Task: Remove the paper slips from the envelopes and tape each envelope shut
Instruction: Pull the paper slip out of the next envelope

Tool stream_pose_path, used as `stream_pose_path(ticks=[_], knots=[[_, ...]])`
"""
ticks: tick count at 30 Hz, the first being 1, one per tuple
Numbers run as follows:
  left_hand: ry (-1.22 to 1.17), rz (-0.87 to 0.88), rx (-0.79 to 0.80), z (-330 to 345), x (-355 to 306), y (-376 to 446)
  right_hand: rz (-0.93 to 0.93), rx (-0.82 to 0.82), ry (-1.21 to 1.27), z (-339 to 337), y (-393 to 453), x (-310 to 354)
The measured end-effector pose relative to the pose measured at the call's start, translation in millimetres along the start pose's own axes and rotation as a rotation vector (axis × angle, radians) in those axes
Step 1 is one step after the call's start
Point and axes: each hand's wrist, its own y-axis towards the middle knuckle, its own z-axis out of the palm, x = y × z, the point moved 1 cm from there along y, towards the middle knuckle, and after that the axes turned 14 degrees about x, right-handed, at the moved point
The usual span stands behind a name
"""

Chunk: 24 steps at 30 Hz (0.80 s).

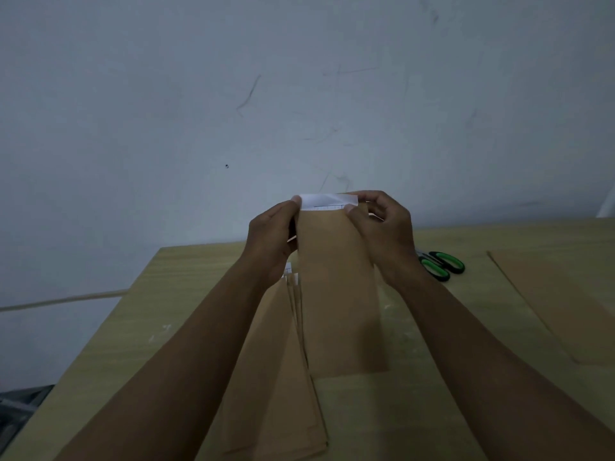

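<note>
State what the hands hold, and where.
Both hands, left hand and right hand, hold the envelope at its top corners, pinching the slip.

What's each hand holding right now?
Left hand: pinches the top left corner of the raised envelope, at the white paper slip.
Right hand: pinches the top right corner of the same envelope, thumb at the slip's edge.
</note>
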Motion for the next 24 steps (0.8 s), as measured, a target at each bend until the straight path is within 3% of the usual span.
stream_pose_path(ticks=[5,11,20,24], knots=[[-0.041,0.011,0.008,8.1,-7.5,0.5,0.003,0.005,-0.013,-6.2,12.7,8.5],[-0.111,0.036,-0.03,18.3,-24.6,6.1,-0.022,0.124,-0.239,-16.5,30.1,30.0],[0.003,0.066,-0.015,28.9,-34.2,5.5,-0.05,0.32,-0.251,-24.3,28.5,51.6],[-0.001,0.061,-0.034,30.4,-34.5,3.2,-0.082,0.313,-0.326,-22.3,30.9,51.6]])
